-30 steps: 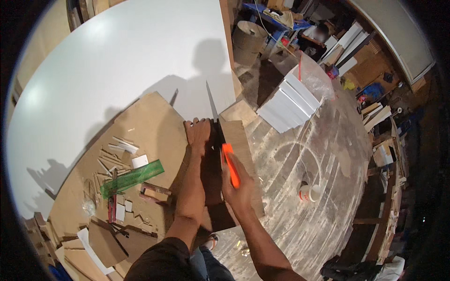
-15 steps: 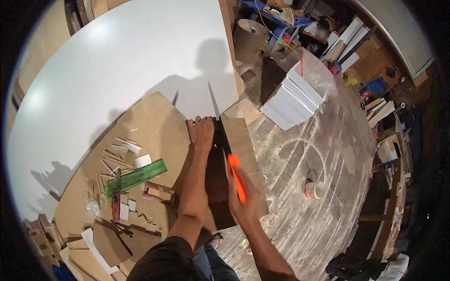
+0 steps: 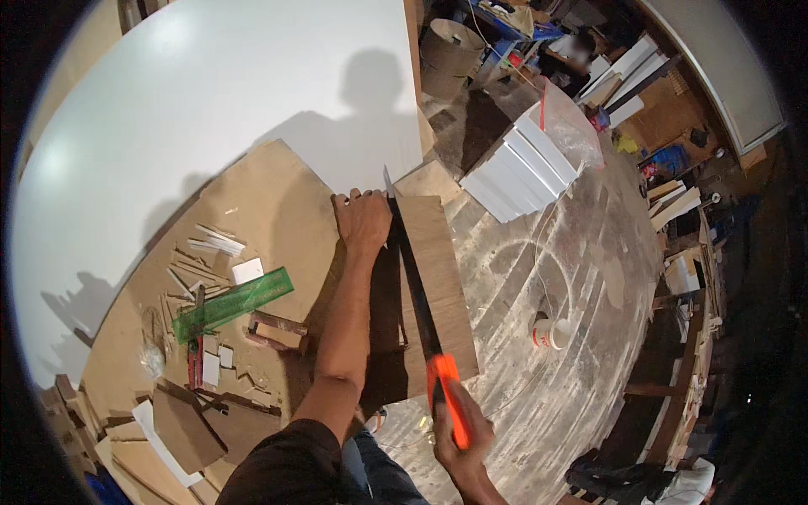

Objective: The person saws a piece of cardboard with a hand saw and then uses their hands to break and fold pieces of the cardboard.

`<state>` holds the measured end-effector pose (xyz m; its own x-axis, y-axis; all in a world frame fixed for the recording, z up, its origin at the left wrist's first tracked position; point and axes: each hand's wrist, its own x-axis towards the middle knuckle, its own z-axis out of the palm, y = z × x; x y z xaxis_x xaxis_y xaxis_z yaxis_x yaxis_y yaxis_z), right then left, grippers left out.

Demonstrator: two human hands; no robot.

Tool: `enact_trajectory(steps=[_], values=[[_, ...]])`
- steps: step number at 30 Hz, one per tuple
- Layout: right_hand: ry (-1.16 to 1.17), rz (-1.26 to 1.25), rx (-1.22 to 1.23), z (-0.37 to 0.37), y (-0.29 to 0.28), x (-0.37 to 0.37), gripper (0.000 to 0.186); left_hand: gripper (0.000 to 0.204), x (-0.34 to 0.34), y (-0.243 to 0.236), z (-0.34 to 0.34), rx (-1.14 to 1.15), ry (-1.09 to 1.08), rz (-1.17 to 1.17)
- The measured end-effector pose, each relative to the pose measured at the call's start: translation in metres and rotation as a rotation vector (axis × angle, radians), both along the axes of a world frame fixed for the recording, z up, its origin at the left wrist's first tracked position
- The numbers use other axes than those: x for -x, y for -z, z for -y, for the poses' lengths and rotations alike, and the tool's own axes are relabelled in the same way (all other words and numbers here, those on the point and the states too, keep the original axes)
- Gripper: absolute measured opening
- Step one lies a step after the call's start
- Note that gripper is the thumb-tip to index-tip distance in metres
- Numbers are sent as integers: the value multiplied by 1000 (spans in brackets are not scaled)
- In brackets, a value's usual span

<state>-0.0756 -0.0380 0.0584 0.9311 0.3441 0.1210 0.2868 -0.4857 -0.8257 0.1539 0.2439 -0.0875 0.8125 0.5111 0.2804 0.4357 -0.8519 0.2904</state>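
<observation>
In my right hand [image 3: 463,433] is a handsaw [image 3: 418,303], its orange handle wrapped by the fingers. The long dark blade lies across a brown wooden board [image 3: 442,286], with its pale tip poking past the far edge. My left hand [image 3: 364,223] grips that far edge just left of the blade, knuckles bent over it. Shadow darkens the board's left side beneath my left forearm. Whether the teeth sit in a cut cannot be made out.
Left of me, a plywood surface [image 3: 278,194] carries a green ruler [image 3: 231,305], red-handled pliers [image 3: 195,362], a wooden block [image 3: 278,331] and thin offcuts. A large white sheet [image 3: 210,93] lies beyond. On the floor stand a white bucket [image 3: 551,333] and stacked white panels [image 3: 522,172]. Another person sits far right.
My right hand has drawn the saw back toward me, so less blade shows beyond the board's far edge. My left hand keeps its place on the board. The view has shifted slightly.
</observation>
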Motion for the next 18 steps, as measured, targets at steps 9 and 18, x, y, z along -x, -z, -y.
enact_trajectory(steps=[9, 18], values=[[1, 123, 9, -68, 27, -84, 34, 26, -2, 20, -13, -73, 53, 35], [-51, 114, -40, -101, 5, -122, 35, 28, -4, 22, -7, -110, 35, 57]])
